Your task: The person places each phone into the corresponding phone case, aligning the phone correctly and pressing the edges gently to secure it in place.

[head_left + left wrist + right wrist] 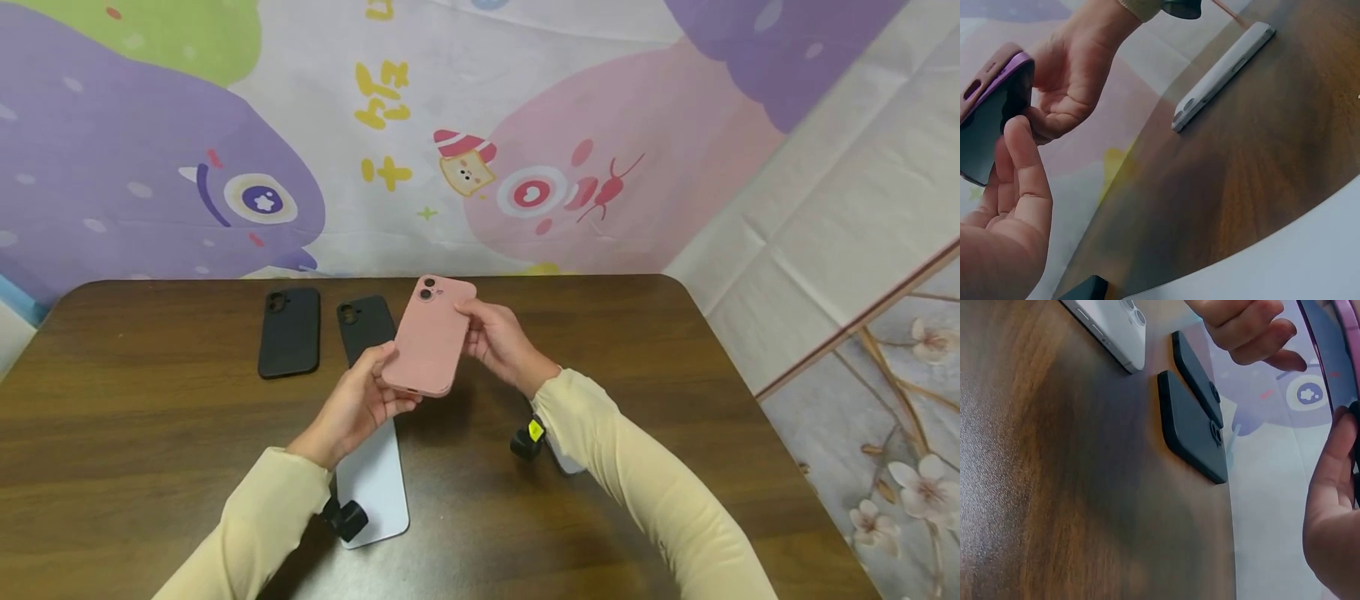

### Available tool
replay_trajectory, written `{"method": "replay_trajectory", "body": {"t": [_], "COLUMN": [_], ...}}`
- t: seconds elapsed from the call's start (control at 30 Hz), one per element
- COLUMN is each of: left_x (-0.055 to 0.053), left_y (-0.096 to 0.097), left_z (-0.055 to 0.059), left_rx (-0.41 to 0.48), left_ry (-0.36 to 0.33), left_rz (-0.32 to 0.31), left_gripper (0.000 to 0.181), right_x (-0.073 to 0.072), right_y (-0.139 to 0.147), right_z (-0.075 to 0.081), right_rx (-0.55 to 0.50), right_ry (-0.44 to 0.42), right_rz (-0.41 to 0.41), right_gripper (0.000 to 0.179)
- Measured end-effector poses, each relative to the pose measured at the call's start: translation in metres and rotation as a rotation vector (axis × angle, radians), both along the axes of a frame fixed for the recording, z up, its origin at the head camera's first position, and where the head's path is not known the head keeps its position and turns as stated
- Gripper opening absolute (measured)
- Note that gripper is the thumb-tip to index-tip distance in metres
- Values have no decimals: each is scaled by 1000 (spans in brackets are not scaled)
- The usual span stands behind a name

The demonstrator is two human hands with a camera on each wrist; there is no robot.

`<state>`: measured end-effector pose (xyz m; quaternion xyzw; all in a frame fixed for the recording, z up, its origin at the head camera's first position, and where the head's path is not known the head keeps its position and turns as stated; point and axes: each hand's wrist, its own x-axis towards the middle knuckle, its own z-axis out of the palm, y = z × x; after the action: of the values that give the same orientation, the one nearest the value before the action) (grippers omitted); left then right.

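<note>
Both hands hold a phone in a pink case (pixel 431 337) above the table, its back facing up. My left hand (pixel 360 404) grips the lower left edge, thumb on the side and fingers beneath. At the upper right edge my right hand (pixel 506 342) pinches it, thumb over the back. In the left wrist view, the phone's dark glossy screen (pixel 982 147) shows beneath a pink-purple rim. Whether the case is fully seated I cannot tell. Below the left hand lies a white phone (pixel 375 483).
Two black phone cases (pixel 289 333) (pixel 367 325) lie at the back of the wooden table (pixel 150 433). Another white phone (pixel 1222 75) lies beyond the hands in the left wrist view, mostly under the right sleeve from above. A printed cloth (pixel 420 225) hangs behind.
</note>
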<state>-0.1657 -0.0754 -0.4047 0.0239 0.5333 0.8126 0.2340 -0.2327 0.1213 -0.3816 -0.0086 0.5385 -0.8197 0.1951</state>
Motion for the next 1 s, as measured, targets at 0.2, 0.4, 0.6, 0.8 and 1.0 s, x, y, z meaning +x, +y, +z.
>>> {"method": "replay_trajectory", "body": {"t": [0.2,0.4,0.6,0.8,1.0], "left_x": [2,3,5,6,6], "left_y": [1,4,8,11,12], "left_z": [-2,0,1,1,1], "left_rx": [40,94,138,122,94], "left_ry": [19,37,21,18,4], "left_rz": [-27,-17,12,85,146], "left_gripper": [32,28,17,20,22], "right_x": [2,4,7,8,8], "right_y": [-2,-3,-5,-5,-5], "right_z": [-1,-1,-1,-2,-4], "right_rx": [-8,-22,-44,-56,-56], "right_ry": [-12,-1,3,1,-11], "right_rz": [-41,-64,-74,-73,-66], "right_gripper": [16,15,17,15,16]}}
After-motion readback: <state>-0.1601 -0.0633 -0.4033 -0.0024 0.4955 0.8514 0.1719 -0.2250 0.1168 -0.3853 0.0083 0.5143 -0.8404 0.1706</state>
